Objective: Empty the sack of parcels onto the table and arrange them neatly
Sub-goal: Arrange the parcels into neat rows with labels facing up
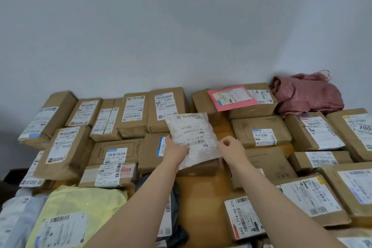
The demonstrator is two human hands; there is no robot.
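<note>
Mailer (191, 137), white and padded, is held tilted above brown boxes (259, 127) mid-bench (201, 197). The left grip (175, 151) clasps its near-left edge, and the right grip (231, 147) curls at its right edge, contact unclear. A pink sack (306, 92) lies crumpled far right.

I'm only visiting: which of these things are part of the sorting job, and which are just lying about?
Part of the job: white mailer, gripped by the left hand, right hand at its edge; brown parcels; yellow mailer; crumpled pink sack; table.
Just lying about: dark shape at the left edge, too dim to name.
</note>
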